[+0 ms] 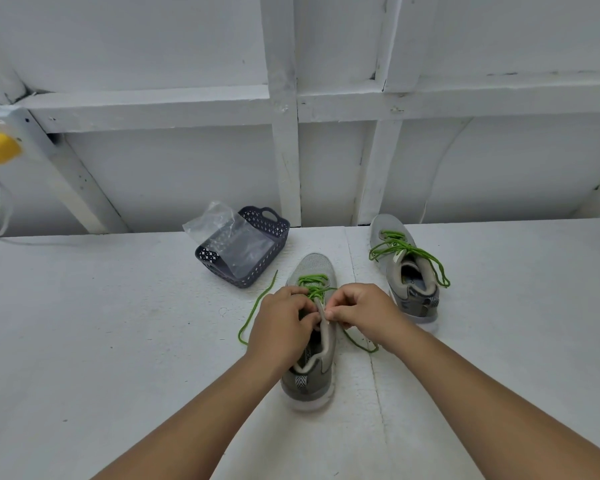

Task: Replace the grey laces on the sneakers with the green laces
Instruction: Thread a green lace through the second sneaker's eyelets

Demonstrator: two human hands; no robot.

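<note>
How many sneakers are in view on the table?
2. One sneaker lies in the middle near the person, with both hands at its green lace. The other sneaker lies farther back on the right, already laced green.

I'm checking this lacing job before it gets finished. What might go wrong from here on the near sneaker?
The green lace trails much farther out on the left than on the right, so the ends may finish uneven. Both the left hand and the right hand pinch at the tongue of the near sneaker; pulling hard could bunch it or drag the shoe across the table.
</note>
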